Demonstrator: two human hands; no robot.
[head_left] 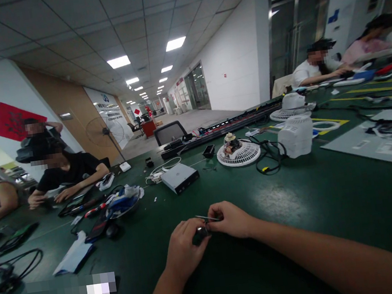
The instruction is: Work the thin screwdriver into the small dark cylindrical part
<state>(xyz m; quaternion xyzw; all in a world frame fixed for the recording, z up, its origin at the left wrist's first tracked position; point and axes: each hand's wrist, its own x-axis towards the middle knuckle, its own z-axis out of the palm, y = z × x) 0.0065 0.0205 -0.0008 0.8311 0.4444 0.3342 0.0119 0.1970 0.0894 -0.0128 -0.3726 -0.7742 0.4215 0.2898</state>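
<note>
Near the middle of the green table (239, 204), my left hand (185, 245) is closed around a small dark, shiny round part (200, 233). Close against it on the right, my right hand (229, 219) pinches a thin metal rod (204, 217), which points left above the dark part. The fingertips of both hands almost meet. Beyond them lies a silver and black disc drive (180, 177). Farther right sits a round white fan grille (239, 153) with a motor on top.
A white housing (295, 136) with a black cable stands at the right. A bowl with blue cloth (125, 198), a light blue cloth (73, 254) and black cables (8, 273) lie at the left. People sit at both far sides.
</note>
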